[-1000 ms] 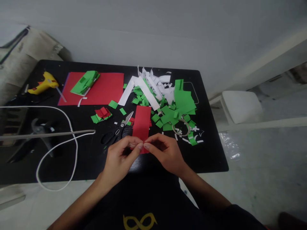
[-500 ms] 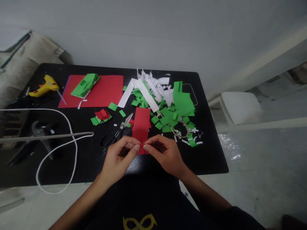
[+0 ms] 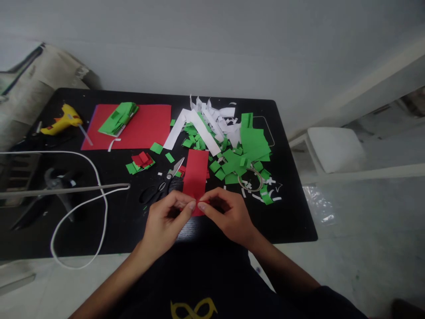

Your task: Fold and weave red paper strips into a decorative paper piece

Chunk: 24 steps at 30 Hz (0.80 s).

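A long red paper strip (image 3: 196, 170) extends away from me over the black table's near middle. My left hand (image 3: 169, 219) pinches the strip's near part between thumb and fingers. Close beside it, my right hand (image 3: 229, 215) pinches the same part, the fingertips of both hands almost touching. Between the fingertips the paper looks creased, though the fingers hide most of it. Black-handled scissors (image 3: 161, 182) lie half open just left of the strip. Small red and green pieces (image 3: 141, 161) form a little pile farther left.
Green scraps (image 3: 254, 144), white strips (image 3: 206, 128) and a tape ring (image 3: 250, 179) lie to the right and behind. At left are a yellow glue gun (image 3: 63, 120), red sheets (image 3: 149, 128), pliers (image 3: 59, 186) and a looping white cable (image 3: 104, 212).
The fingertips of my hands have come slightly closer together on the red strip. The pinched part sits a little lower. The rest looks the same.
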Tool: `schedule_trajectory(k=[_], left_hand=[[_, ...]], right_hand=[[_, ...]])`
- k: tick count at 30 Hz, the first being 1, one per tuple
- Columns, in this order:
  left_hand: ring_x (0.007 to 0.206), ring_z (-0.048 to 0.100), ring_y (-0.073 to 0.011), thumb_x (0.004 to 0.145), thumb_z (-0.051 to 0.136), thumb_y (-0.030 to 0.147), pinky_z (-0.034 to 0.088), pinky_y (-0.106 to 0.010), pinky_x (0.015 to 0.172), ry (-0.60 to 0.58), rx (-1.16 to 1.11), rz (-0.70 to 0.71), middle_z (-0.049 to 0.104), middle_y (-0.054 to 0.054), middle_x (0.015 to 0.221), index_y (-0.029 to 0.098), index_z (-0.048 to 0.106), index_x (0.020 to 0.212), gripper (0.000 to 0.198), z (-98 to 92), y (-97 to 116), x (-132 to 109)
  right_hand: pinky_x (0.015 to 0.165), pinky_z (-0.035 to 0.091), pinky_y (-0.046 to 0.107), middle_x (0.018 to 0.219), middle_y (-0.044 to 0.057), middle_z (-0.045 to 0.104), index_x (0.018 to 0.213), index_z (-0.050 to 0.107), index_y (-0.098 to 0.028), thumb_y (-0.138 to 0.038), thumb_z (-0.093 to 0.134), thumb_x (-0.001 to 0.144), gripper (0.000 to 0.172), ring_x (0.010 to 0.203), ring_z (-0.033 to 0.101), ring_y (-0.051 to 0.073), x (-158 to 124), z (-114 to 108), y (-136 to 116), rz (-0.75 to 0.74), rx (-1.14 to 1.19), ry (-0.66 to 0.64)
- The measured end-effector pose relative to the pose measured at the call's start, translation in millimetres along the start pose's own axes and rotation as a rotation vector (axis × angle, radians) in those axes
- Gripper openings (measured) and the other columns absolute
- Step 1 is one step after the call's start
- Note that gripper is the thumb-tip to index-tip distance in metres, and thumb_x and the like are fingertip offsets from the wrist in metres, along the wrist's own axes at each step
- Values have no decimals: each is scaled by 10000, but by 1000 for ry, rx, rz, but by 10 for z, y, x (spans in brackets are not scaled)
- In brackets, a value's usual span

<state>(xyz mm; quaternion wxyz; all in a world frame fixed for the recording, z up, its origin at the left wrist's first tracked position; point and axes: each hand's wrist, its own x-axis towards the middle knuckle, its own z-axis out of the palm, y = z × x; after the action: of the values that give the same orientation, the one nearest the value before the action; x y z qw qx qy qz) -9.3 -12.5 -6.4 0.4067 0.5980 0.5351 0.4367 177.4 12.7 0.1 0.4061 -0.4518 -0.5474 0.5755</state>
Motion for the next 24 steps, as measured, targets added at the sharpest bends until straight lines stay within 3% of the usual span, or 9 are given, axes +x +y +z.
schedule_trajectory(k=[11, 19, 24], left_hand=[[675, 658, -110, 941, 705, 220, 518, -197, 630, -2, -36, -37, 745, -2, 793, 192, 751, 924, 56, -17, -9, -1], [607, 582, -100, 994, 622, 276, 451, -195, 551, -46, 21, -54, 690, 7, 752, 182, 713, 948, 138, -11, -28, 20], [600, 574, -96, 985, 641, 290, 457, -192, 571, -74, 24, -92, 624, 35, 690, 187, 669, 877, 152, -29, -57, 27]], right_hand=[[760, 632, 317, 863, 29, 831, 884, 830, -232, -286, 803, 870, 62, 811, 786, 196, 6, -44, 18, 92, 49, -17], [693, 612, 293, 775, 19, 802, 839, 822, -214, -319, 858, 831, 111, 680, 739, 167, 3, -6, 55, 119, 66, 14], [769, 631, 305, 843, 29, 823, 872, 822, -217, -313, 864, 820, 117, 777, 775, 183, 7, -5, 94, 112, 61, 16]])
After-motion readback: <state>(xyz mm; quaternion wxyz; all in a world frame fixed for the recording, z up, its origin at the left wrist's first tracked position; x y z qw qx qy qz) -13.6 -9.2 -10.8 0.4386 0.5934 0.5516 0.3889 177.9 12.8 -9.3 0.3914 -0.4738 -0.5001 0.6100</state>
